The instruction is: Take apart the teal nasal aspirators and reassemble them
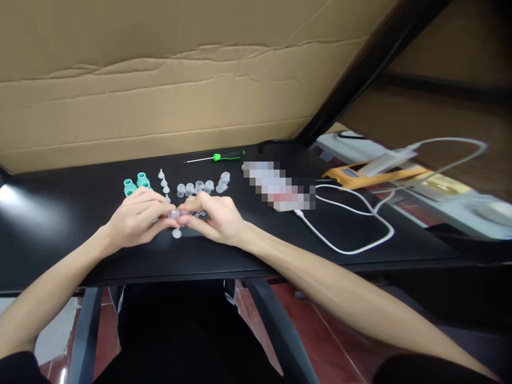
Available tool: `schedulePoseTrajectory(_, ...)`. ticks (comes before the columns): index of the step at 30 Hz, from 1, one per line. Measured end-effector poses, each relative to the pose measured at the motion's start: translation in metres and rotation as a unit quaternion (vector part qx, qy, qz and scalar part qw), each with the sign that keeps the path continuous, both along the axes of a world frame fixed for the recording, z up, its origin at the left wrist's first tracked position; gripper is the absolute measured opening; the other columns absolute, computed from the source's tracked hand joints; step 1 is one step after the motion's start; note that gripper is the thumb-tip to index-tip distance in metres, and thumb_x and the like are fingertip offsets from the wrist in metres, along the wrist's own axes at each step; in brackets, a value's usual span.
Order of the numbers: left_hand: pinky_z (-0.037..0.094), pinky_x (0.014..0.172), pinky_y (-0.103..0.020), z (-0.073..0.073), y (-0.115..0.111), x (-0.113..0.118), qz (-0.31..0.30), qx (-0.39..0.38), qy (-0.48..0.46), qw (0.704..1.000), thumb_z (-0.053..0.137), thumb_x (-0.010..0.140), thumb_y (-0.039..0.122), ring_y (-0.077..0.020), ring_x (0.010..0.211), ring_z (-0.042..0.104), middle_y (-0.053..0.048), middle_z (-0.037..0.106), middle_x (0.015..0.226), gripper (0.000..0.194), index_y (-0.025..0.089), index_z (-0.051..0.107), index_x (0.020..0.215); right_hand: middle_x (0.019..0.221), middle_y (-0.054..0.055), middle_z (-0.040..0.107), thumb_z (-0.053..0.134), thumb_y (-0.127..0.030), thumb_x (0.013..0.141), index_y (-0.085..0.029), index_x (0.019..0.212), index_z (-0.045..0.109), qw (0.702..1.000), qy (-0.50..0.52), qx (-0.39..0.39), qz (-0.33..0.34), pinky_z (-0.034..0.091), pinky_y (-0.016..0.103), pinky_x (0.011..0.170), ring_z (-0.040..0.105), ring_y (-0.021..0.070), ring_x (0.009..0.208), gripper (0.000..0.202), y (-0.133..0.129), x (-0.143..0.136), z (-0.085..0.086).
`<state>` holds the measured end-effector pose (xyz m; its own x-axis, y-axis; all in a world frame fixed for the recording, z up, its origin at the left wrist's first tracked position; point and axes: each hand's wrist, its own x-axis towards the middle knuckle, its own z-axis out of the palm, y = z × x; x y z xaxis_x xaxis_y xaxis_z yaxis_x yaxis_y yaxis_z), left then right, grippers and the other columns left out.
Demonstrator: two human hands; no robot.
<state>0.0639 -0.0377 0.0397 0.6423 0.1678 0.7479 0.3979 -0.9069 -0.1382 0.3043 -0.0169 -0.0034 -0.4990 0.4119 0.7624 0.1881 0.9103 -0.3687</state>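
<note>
Between the fingertips of my left hand (140, 217) and my right hand (212, 217) is a small clear plastic cup-like piece (175, 214). Both hands pinch it from opposite sides, just over the black table. Just below it lies a round white disc-like piece (176, 233). Teal ring-ended pieces (128, 186) sit behind my left hand, which partly hides them. A line of small white funnel-shaped pieces (164, 182) runs back from the fingers. Several clear capped plastic pieces (199, 186) stand behind my right hand, and tiny clear rings (200, 214) lie close to its fingers.
A green-and-black screwdriver (229, 156) lies at the back of the black table (272, 240). To the right, a blurred-out phone-like slab (276, 186) has a white cable (348, 252) plugged in. Cardboard (180, 80) walls the back. An orange device (360, 178) rests at the far right.
</note>
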Motion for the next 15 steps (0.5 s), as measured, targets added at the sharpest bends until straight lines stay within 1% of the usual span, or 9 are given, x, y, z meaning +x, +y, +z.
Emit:
schedulePoseTrajectory(3, 0.056, 0.077, -0.028, 0.0, 0.007, -0.002, -0.008, 0.017, 0.003, 1.0, 0.07, 0.108, 0.037, -0.0145, 0.081, 0.076, 0.0, 0.079, 0.088, 0.019, 0.019, 0.066, 0.104, 0.081, 0.004, 0.082, 0.054, -0.056, 0.113, -0.021, 0.091, 0.063, 1.0, 0.003, 0.002, -0.01, 0.056, 0.028, 0.06, 0.073, 0.0162, 0.064, 0.042, 0.002, -0.002, 0.001)
schedulePoseTrajectory(8, 0.055, 0.075, -0.029, 0.001, 0.012, -0.004, -0.027, 0.059, 0.028, 0.998, 0.067, 0.11, 0.038, -0.0156, 0.079, 0.075, -0.002, 0.077, 0.084, 0.021, 0.018, 0.066, 0.104, 0.08, 0.003, 0.078, 0.051, -0.042, 0.116, -0.02, 0.09, 0.064, 0.998, 0.001, 0.049, 0.034, 0.054, 0.026, 0.063, 0.07, 0.0142, 0.066, 0.037, 0.002, -0.005, 0.005)
schedulePoseTrajectory(12, 0.055, 0.075, -0.03, 0.001, 0.01, -0.006, -0.027, 0.065, 0.037, 0.997, 0.064, 0.111, 0.038, -0.0161, 0.08, 0.075, -0.002, 0.077, 0.084, 0.021, 0.018, 0.065, 0.106, 0.078, 0.002, 0.074, 0.047, -0.038, 0.117, -0.021, 0.091, 0.064, 0.996, -0.016, 0.076, 0.049, 0.052, 0.026, 0.064, 0.066, 0.0146, 0.067, 0.035, 0.002, -0.004, 0.008)
schedulePoseTrajectory(15, 0.057, 0.077, -0.031, 0.001, 0.008, -0.008, -0.029, 0.054, 0.043, 0.997, 0.064, 0.111, 0.036, -0.0172, 0.082, 0.077, -0.002, 0.079, 0.087, 0.018, 0.018, 0.066, 0.11, 0.08, 0.002, 0.071, 0.049, -0.041, 0.116, -0.022, 0.091, 0.061, 0.996, -0.024, 0.047, 0.072, 0.052, 0.026, 0.067, 0.065, 0.0148, 0.069, 0.034, 0.002, -0.002, 0.011)
